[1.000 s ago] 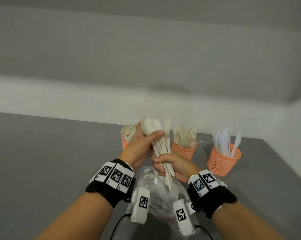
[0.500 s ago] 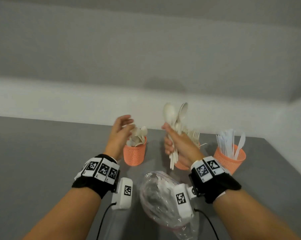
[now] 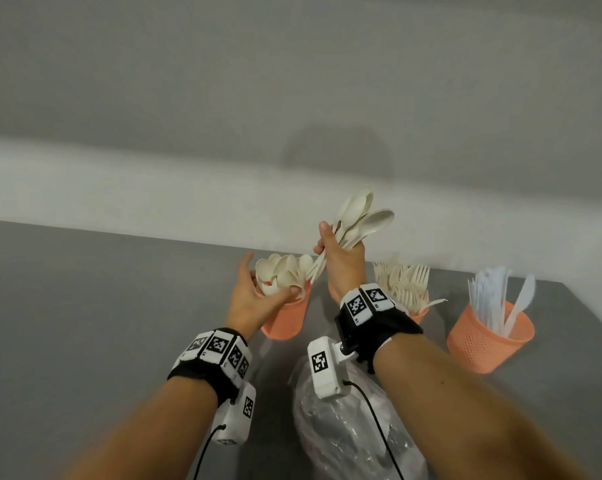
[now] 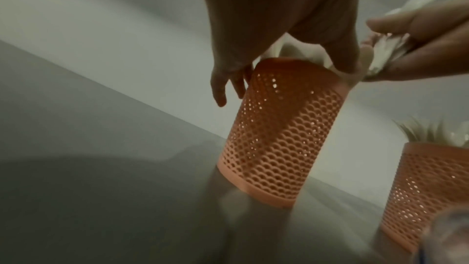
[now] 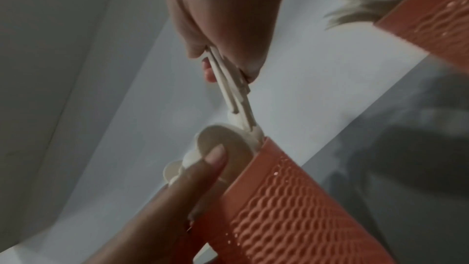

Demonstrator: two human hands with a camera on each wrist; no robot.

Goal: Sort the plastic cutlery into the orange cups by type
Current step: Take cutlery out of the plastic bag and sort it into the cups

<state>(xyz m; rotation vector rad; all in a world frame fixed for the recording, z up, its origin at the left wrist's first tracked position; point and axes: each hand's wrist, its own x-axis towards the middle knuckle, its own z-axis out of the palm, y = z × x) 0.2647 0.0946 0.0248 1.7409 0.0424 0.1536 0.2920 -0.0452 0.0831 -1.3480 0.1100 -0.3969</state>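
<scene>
a: i'm looking across the grey table [image 3: 85, 323] first. what are you seeing on it?

b: three orange cups are standing in a row at the far edge. the spoon cup [image 3: 287, 317] is on the left, the fork cup [image 3: 418, 315] in the middle, the knife cup [image 3: 490, 341] on the right, well apart from the others. a crumpled clear plastic bag [image 3: 348, 434] is lying nearer to me.

a: and the hands?

b: my right hand [image 3: 343, 261] is gripping a bundle of spoons [image 3: 358, 220] around the handles, bowls fanning up, handle ends pointing down toward the spoon cup's mouth. my left hand [image 3: 254, 299] is lying fairly wide against the rim, fingers pressing the spoons already inside [image 3: 282, 275] to one side.

a: how are they going to handle?

b: i'm judging them light, thin and a bit springy, and smooth enough to slide past each other. i'm holding mid-handle, which seems right; a looser hold and they could be fanning out or slipping. the mesh cup looks light too, so it may be tipping without the left hand bracing it.

a: anything you're missing?

b: i'm not able to count the bundle. the fork cup is mostly hiding behind my right wrist, the bag's contents are too blurry to make out, and both wrist views are dim.
</scene>
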